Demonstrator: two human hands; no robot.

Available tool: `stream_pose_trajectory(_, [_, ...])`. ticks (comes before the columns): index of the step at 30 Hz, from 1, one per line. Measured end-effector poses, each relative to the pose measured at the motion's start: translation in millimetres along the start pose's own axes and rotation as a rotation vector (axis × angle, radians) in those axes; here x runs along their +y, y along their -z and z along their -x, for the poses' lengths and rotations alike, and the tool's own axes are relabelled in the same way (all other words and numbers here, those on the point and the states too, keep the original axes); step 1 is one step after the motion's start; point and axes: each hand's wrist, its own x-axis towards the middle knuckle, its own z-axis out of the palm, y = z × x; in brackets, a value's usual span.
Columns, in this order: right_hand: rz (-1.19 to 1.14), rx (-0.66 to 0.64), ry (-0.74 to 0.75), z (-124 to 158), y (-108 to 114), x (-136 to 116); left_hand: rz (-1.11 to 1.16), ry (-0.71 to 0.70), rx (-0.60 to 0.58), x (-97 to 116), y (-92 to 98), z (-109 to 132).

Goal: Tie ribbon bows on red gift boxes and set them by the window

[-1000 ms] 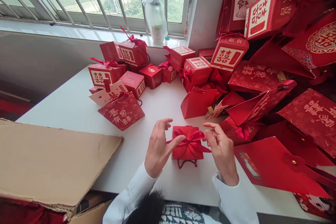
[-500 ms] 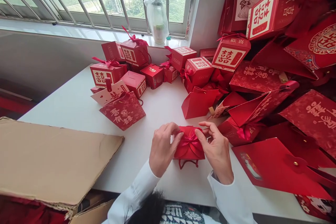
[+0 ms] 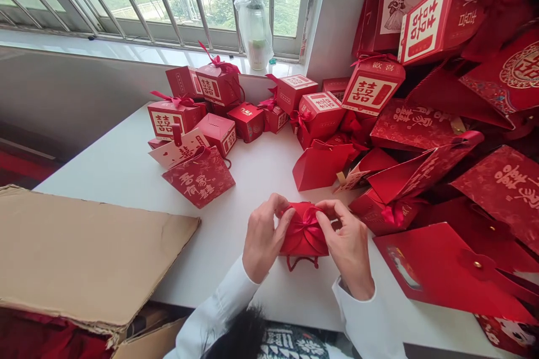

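A small red gift box (image 3: 297,245) with petal-like flaps stands on the white table, a dark red cord handle (image 3: 302,261) hanging at its near side. Across its top lies a shiny red ribbon bow (image 3: 306,224). At the bow's left side my left hand (image 3: 265,235) pinches a ribbon loop between thumb and fingertips. On the other side my right hand (image 3: 347,244) is closed the same way, thumb and index finger on the right loop. The fingers partly hide the loop ends.
Red gift boxes (image 3: 246,122) stand at the table's back. A heap of red boxes and bags (image 3: 415,123) fills the right side. An open cardboard carton (image 3: 92,258) is at the left front. A plastic-wrapped bottle (image 3: 256,33) stands on the windowsill.
My right index finger has bent down from a raised position and closed on the bow's right loop. My left hand stays on the left loop. The view has shifted slightly.
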Motion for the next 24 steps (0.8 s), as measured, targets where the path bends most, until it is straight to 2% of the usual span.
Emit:
stream_pose_trajectory(5, [-0.215,0.032,-0.036,12,-2,22,-0.017,0.013,0.043,-1,-3.5,0])
stream_pose_trajectory(11, [-0.26,0.049,-0.061,18,-1,30,-0.335,-0.073,0.164,-3,-13.5,4])
stream_pose_trajectory(14, [-0.267,0.057,-0.072,16,-1,29,-0.454,-0.126,0.166,-5,-16.6,5])
stream_pose_trajectory(19, [-0.239,0.02,-0.115,8,1,20,-0.463,-0.209,0.126,-11,-15.9,3])
stream_pose_trajectory(24, [-0.05,-0.048,-0.119,-2,3,1,-0.417,-0.316,0.16,-16,-17.7,4])
